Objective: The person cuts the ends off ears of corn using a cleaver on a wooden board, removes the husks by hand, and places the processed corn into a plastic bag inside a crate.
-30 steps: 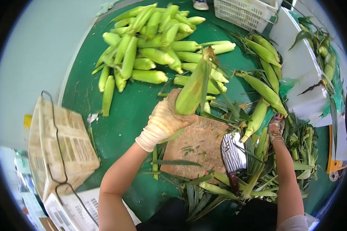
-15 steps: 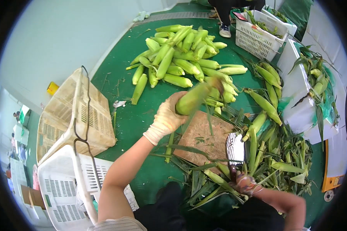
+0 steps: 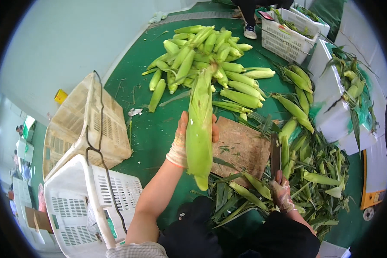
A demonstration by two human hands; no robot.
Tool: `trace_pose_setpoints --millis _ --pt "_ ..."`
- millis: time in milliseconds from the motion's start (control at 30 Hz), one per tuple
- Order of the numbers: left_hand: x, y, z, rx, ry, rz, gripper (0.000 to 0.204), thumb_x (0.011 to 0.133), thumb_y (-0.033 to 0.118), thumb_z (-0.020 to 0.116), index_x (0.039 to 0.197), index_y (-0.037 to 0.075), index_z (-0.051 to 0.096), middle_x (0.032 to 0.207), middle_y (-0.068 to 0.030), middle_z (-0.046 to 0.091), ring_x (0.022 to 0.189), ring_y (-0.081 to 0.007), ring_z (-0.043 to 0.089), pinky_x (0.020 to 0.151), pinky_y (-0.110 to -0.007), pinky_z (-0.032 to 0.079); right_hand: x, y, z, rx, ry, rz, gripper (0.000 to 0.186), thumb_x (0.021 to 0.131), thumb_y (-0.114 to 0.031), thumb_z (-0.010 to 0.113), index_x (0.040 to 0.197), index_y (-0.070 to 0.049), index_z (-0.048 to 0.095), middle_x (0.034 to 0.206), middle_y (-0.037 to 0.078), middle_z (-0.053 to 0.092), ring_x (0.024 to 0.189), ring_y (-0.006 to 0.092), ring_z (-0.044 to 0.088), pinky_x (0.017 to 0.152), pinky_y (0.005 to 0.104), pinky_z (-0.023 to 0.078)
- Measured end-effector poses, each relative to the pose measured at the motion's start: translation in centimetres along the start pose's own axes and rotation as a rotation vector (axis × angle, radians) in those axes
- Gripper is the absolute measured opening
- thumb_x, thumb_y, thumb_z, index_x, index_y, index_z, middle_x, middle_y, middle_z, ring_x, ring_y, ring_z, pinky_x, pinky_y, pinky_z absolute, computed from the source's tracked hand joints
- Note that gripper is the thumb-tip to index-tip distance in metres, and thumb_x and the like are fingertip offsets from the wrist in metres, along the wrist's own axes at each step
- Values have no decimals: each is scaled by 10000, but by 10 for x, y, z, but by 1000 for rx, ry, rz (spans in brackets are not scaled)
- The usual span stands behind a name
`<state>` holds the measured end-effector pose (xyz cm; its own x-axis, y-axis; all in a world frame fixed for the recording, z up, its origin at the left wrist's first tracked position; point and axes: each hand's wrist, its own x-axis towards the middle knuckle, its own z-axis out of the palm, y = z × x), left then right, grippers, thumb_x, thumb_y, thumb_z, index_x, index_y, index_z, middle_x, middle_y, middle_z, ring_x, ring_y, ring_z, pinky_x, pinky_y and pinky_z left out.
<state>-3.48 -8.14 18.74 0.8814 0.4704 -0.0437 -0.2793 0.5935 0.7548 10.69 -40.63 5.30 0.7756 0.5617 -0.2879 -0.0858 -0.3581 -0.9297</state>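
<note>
An ear of corn in its green husk (image 3: 199, 133) stands nearly upright in my left hand (image 3: 181, 136), its silk end pointing away from me. My left hand wears a pale glove and its fingers wrap round the ear from behind. In my right hand (image 3: 282, 191), also gloved, is a cleaver (image 3: 275, 157), held by its handle with the blade seen nearly edge-on. The blade is at the right edge of a brown cutting board (image 3: 241, 144), which has scraps of leaf on it. Beyond the board lies a heap of trimmed corn ears (image 3: 202, 56) on the green floor.
Cut husks and leaves (image 3: 318, 176) pile up at the right. A yellowed crate (image 3: 112, 129) and a white crate (image 3: 120, 182) stand at the left. A white foam box (image 3: 331, 99) with corn sits at the right; another person's shoe (image 3: 250, 31) shows near a far crate (image 3: 284, 41).
My left hand has turned the ear of corn upright and brought it nearer to me. The cleaver has turned from showing its flat side to nearly edge-on.
</note>
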Motion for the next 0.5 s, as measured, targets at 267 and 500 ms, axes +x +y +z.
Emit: trace_pose_setpoints --millis 267,500 --pt "-9 -69 11 40 -259 -382 780 818 706 510 1153 4 561 870 -191 638 731 -282 618 656 -368 509 36 -179 51 36 -74 -295 594 721 -244 822 1158 6 507 879 18 538 762 140 513 640 267 462" --pt "-10 -87 42 1184 -192 456 405 940 280 575 1249 24 520 1101 -132 606 939 -205 591 793 -313 467 22 -180 54 485 -43 -250 431 795 -165 746 1124 -3 520 901 63 633 797 120 596 725 257 503"
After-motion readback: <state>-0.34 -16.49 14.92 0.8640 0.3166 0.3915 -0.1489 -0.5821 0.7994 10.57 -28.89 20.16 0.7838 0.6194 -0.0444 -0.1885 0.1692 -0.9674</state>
